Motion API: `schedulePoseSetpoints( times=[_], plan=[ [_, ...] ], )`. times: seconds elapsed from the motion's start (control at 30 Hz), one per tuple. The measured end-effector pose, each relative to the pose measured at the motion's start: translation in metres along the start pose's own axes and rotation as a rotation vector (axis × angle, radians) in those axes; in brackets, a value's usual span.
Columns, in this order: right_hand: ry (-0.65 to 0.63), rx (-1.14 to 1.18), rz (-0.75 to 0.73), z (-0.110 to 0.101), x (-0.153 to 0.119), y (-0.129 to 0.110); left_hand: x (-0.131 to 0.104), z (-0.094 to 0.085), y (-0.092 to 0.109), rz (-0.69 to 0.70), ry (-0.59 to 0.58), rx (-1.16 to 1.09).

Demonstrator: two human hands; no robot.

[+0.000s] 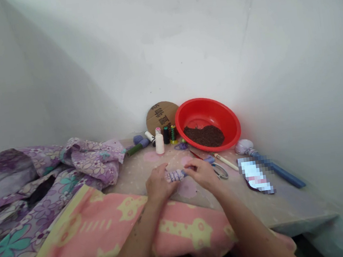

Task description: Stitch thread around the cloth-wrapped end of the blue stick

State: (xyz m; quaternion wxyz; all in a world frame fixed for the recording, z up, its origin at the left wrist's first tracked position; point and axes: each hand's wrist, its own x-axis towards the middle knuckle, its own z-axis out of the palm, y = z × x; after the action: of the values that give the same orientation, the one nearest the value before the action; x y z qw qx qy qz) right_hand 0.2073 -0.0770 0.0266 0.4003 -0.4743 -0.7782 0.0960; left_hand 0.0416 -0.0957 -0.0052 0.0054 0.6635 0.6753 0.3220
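Observation:
A stick with a blue shaft [209, 159] lies across between my hands. Pale floral cloth [175, 175] is wrapped round it and bound with turns of purple yarn. My left hand [159, 184] is closed round the cloth-covered end, which its palm partly hides. At the edge of the wrapping my right hand [200, 173] is closed in a pinch on the blue part; whether a strand of yarn is also between its fingers is too small to tell. Scissors [221, 171] lie just beyond my right hand.
Behind the hands stand several thread spools [159, 144], a cardboard disc [160, 115] and a red basin [234, 127] holding dark grains. To the right lie a cream-handled tool [226, 161], a pixelated phone-like object [255, 175] and a blue-handled, cloth-headed stick [279, 169]. Floral fabric [94, 163] and a pink cloth [124, 226] cover the left and front.

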Motion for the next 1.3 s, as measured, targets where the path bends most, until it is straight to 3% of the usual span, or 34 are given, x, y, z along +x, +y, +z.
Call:
schedulePoseSetpoints(
  times=[0.13, 0.27, 0.7, 1.03, 1.17, 1.3],
  plan=[
    [-0.079, -0.126, -0.069, 0.028, -0.001, 0.003, 0.000, 0.000, 0.000, 0.012, 0.013, -0.011],
    [-0.065, -0.207, -0.128, 0.037, 0.003, 0.007, -0.001, 0.001, -0.001, 0.032, 0.024, -0.015],
    [0.206, -0.026, -0.095, 0.013, 0.012, 0.008, -0.001, 0.002, -0.002, 0.049, 0.013, -0.039],
    [0.247, 0.039, -0.091, 0.011, 0.010, 0.004, -0.001, 0.005, -0.006, 0.083, 0.054, -0.027],
    [0.310, 0.097, -0.054, 0.006, 0.014, 0.001, -0.001, 0.002, -0.004, 0.079, 0.046, -0.024],
    [0.290, 0.084, 0.011, 0.001, 0.017, 0.007, -0.002, -0.002, -0.001, 0.099, 0.020, -0.004]
  ],
)
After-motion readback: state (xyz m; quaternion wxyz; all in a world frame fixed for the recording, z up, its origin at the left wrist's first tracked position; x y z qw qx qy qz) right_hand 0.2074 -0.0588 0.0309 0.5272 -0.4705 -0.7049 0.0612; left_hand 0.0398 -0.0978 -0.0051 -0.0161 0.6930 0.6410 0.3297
